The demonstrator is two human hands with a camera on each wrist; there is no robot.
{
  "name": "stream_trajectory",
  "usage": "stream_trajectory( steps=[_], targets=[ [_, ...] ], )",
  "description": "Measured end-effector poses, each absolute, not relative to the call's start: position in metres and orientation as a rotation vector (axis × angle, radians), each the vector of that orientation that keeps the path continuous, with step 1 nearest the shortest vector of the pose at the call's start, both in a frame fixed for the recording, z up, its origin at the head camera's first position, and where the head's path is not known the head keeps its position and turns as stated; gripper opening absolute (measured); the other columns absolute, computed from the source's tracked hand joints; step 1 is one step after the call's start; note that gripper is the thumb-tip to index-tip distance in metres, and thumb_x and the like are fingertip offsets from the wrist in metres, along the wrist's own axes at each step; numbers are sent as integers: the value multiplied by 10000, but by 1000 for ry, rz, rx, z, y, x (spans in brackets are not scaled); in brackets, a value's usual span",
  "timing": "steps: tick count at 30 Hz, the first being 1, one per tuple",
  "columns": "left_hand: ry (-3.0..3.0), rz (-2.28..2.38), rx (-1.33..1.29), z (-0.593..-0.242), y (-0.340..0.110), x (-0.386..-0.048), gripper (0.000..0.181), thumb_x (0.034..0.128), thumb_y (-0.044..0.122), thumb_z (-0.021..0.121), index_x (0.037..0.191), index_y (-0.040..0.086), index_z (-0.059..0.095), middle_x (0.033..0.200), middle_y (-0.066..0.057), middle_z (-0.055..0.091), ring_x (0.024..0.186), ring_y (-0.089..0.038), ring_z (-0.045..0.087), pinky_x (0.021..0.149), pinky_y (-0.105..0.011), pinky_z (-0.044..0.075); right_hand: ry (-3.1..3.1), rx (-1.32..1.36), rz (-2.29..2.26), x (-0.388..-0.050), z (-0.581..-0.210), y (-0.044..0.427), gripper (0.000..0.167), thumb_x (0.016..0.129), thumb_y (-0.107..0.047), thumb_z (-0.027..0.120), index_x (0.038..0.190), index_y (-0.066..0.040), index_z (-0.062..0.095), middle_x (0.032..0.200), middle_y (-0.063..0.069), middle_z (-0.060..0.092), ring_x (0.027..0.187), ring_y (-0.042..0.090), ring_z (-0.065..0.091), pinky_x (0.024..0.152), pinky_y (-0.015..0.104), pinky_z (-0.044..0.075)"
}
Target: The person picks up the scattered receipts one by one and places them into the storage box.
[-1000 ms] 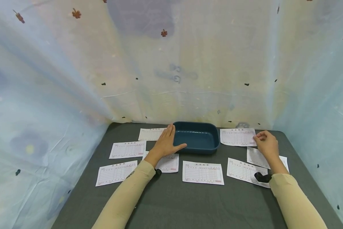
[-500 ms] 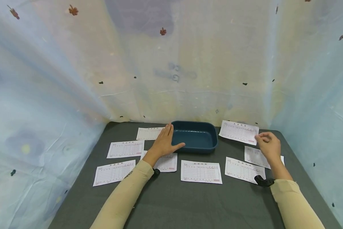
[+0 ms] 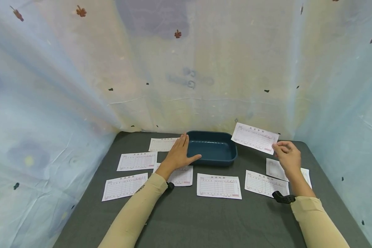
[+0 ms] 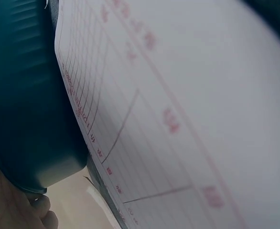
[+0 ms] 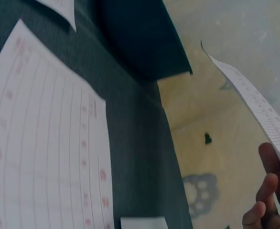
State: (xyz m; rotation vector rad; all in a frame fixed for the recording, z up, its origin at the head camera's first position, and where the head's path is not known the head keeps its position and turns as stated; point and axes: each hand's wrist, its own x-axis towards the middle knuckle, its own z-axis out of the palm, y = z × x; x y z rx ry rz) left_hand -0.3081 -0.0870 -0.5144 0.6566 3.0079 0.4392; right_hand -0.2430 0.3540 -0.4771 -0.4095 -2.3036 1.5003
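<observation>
My right hand point(image 3: 288, 157) pinches a printed paper form point(image 3: 255, 137) by its lower right corner. The form is raised off the table and tilted, its left end close to the dark teal dish's right rim. In the right wrist view the thumb and index finger pinch this form point(image 5: 257, 102), seen almost edge-on. My left hand point(image 3: 177, 155) lies along the left side of the dark teal dish point(image 3: 215, 162), fingers straight, thumb spread towards its front. In the left wrist view, fingers point(image 4: 11, 202) touch the dish's rim. Under the left wrist lies another form point(image 3: 183, 176), partly covered.
Several similar forms lie about the dark table point(image 3: 223, 220): a form point(image 3: 137, 161) and another form point(image 3: 125, 186) at left, one form point(image 3: 219, 186) in front, and a form point(image 3: 266, 183) at right. A patterned curtain point(image 3: 189, 103) hangs behind the table.
My right hand has lifted the form from the table and carried it up and leftward towards the dish. The left hand has stayed at the dish's left side.
</observation>
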Motion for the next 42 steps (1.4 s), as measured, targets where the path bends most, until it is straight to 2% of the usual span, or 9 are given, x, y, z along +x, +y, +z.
stream_trajectory(
  steps=[4,12,16,28,36,42],
  targets=[
    [3014,424,652,-516,-86,-309,1191,984,831,467,1710,7,7,1804,-175,-8,1674,-301,-2,1351,-476,64,-2344,-332,1526,-244,-478,343,267,1063,-276,714,1163,-43,632,784,-263,680,721,26,603,659,142,503],
    [3034,409,651,-519,-86,-311,1185,986,816,487,1710,1,24,1803,-176,-9,1674,-308,5,1351,-487,78,-2401,-160,1544,-246,-478,320,335,1063,-251,717,1208,36,622,785,-202,713,718,50,609,647,160,516],
    [3033,437,651,-516,-85,-310,1184,985,808,503,1710,-3,37,1803,-179,1,1674,-310,15,1352,-478,75,-2430,-116,1529,-247,-477,310,362,1065,-270,716,1219,44,624,796,-168,724,717,69,616,640,191,511],
    [3031,459,650,-515,-86,-308,1177,990,796,507,1710,-8,38,1803,-181,6,1674,-312,24,1348,-498,103,-2448,-71,1553,-257,-486,289,302,1051,-225,738,1182,32,648,785,-137,726,699,77,616,655,167,519],
    [3043,471,677,-514,-86,-307,1171,992,786,519,1706,-24,65,1796,-206,42,1670,-339,59,1347,-501,116,-2477,-47,1553,-264,-486,276,287,1052,-238,738,1165,13,655,787,-51,737,718,166,640,657,178,518],
    [3027,463,667,-515,-86,-307,1179,992,797,503,1707,-16,37,1800,-194,6,1674,-318,20,1350,-485,89,-2490,-8,1552,-269,-487,268,277,1055,-228,732,1158,15,649,737,-36,706,677,122,605,644,192,502]
  ],
)
